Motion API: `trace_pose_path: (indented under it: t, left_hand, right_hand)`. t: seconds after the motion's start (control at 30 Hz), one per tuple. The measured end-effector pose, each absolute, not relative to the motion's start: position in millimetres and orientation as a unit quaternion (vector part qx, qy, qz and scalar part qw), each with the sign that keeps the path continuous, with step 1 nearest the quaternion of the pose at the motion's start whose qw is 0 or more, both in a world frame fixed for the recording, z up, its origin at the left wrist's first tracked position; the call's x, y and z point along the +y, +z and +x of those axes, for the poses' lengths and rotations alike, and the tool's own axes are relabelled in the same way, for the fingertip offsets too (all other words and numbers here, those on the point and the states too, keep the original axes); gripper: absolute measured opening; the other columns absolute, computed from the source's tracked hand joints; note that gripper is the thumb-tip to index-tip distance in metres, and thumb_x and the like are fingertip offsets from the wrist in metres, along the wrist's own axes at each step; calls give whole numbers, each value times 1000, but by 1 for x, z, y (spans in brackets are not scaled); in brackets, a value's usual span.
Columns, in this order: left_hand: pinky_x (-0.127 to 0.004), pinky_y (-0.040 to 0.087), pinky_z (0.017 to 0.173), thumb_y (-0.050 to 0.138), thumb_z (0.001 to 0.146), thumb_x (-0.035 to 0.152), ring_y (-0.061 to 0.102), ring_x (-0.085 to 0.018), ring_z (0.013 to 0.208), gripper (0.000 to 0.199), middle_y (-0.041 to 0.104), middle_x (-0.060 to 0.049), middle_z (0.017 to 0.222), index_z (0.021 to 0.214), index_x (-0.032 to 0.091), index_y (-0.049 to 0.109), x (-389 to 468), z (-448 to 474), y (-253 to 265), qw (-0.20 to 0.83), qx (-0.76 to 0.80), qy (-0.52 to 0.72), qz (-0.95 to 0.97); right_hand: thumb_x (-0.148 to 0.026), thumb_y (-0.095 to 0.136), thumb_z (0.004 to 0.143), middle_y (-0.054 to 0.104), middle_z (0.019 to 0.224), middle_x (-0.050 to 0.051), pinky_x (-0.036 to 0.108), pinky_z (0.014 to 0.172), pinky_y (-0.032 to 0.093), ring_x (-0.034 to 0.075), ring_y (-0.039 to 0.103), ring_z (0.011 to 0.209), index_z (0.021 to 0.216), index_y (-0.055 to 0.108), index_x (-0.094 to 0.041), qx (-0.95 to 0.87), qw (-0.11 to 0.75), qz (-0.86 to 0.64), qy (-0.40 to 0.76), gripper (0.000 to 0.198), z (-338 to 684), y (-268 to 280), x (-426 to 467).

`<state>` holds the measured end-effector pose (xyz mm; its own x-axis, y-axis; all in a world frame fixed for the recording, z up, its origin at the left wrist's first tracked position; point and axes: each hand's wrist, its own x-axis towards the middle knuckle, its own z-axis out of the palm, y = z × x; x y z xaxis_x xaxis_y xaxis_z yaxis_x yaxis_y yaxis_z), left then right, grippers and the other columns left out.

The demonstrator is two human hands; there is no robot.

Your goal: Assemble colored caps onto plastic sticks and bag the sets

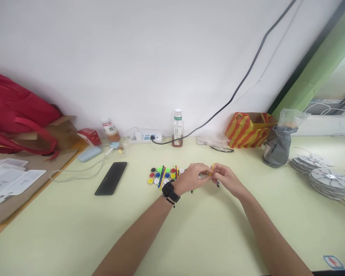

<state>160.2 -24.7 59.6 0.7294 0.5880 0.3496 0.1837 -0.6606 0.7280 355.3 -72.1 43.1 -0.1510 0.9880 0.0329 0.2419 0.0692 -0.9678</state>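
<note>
My left hand (193, 177), with a black watch on its wrist, meets my right hand (226, 178) above the table. Fingers of both are pinched together around a small, thin yellow strip (212, 168); its exact kind is too small to make out. Just left of my left hand lie rows of small round plastic discs (151, 175) in several colours. Among them are bundles of thin coloured plastic strips (162, 178). My left hand hides part of this group. A few small dark and coloured bits show under my hands.
A black phone (111, 178) lies to the left. At the wall stand a drink bottle (177, 128), a power strip (146, 137) and a striped bag (247, 130). A black cable (235, 92) hangs across. Stacked silver discs (330, 183) sit at the right.
</note>
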Motion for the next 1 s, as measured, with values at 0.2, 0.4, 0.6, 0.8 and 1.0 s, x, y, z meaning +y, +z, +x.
trace_pose_path:
  t: [0.2,0.4,0.6,0.8,1.0]
  left_hand:
    - [-30,50,86,69,87,22,67,-19,89,3,74,-3,91,87,19,71,-29,164,50,304,243,240,889]
    - [-39,45,97,65,92,22,61,-26,112,11,73,-7,95,95,22,76,-29,169,30,193,242,170,936]
    - [-42,43,101,68,90,23,52,-29,120,21,70,-8,126,110,23,72,-19,159,26,153,255,203,933]
    - [-43,43,96,65,94,29,52,-29,115,26,70,-7,121,119,23,68,-18,158,22,150,286,176,930]
    - [-44,42,99,73,85,37,52,-32,117,45,69,-10,123,126,23,66,-12,145,36,150,299,190,923]
  right_hand:
    - [-31,50,84,67,76,3,30,64,44,19,59,66,98,65,-20,-602,379,-674,199,24,385,18,-59]
    - [-31,56,88,75,88,6,30,67,42,22,67,79,101,69,-23,-643,233,-726,73,20,389,-3,-60]
    - [-40,56,90,73,92,7,31,66,43,22,66,78,101,70,-23,-605,258,-753,5,25,413,-1,-58]
    - [-38,59,88,74,90,6,31,66,44,22,67,78,100,71,-23,-609,216,-761,53,23,438,-7,-59]
    - [-29,57,87,75,88,6,31,64,43,22,67,76,92,73,-23,-612,202,-762,64,18,436,-8,-59]
